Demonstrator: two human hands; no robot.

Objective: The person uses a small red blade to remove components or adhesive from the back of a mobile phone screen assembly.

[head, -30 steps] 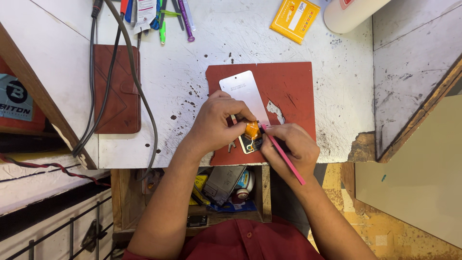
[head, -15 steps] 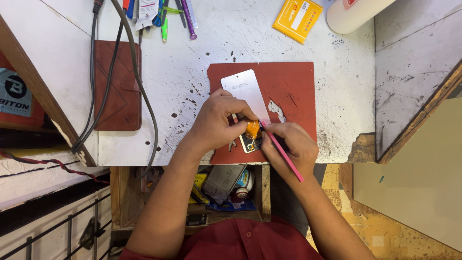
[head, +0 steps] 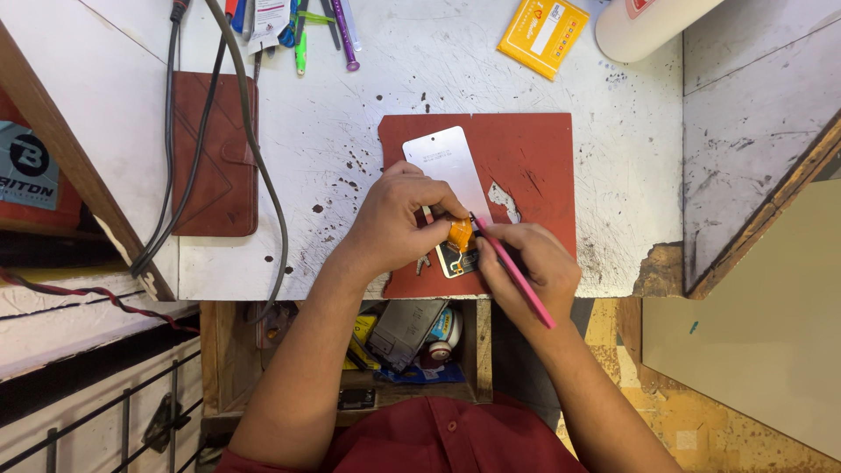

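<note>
White bench (head: 368, 88), one red mat (head: 534, 149), one phone (head: 451, 188), one pink tool (head: 517, 276)

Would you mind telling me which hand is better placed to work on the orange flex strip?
Probably the right hand: it holds the pink tool with its tip at the orange flex strip, while the left hand steadies the part.

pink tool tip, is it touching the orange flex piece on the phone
Touching. In the head view, the pink tool, held in the right hand, ends with its tip right at the orange flex piece, no gap showing; the left hand pinches that piece.
</note>
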